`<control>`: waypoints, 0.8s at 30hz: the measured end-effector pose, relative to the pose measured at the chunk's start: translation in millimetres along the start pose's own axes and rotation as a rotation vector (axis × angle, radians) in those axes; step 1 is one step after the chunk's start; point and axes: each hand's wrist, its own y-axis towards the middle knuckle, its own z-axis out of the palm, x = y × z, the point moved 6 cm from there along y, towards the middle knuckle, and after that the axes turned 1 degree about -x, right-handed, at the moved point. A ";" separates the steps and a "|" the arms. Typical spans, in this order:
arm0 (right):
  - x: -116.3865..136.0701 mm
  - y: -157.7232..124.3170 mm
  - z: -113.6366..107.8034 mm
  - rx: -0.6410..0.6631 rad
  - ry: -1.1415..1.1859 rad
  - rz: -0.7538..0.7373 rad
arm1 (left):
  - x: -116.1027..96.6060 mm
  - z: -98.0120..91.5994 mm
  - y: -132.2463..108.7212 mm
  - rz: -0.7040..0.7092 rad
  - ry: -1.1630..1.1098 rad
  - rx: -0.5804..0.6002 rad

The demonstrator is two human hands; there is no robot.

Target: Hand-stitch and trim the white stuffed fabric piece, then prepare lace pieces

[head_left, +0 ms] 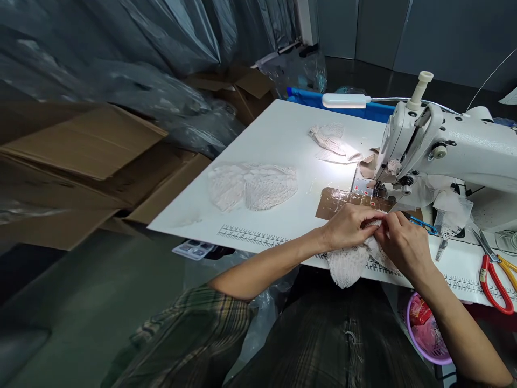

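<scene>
A piece of white lace fabric [348, 265] hangs over the table's front edge, its upper part pinched between my hands. My left hand [352, 226] is closed on the fabric, thumb and fingertips together. Close beside it, my right hand [402, 237] grips the same lace with bent fingers. Both hands are just in front of the sewing machine's needle area [378, 189]. Blue-handled snips [423, 224] lie beside my right hand, partly hidden by it. More white lace pieces [262, 186] rest flat on the left of the table, and a bunched one [333, 143] lies under the lamp.
The white sewing machine [464, 143] fills the right side, with a lamp [346, 101] behind. Red-handled scissors [493, 277] lie at the right edge. A pink basket [428, 353] stands below the table [242, 145]. Open cardboard boxes [84, 145] are on the left.
</scene>
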 end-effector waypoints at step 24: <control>-40.3 -18.5 34.2 0.171 1.306 0.746 | 17.9 15.0 -2.1 -0.577 -0.715 0.095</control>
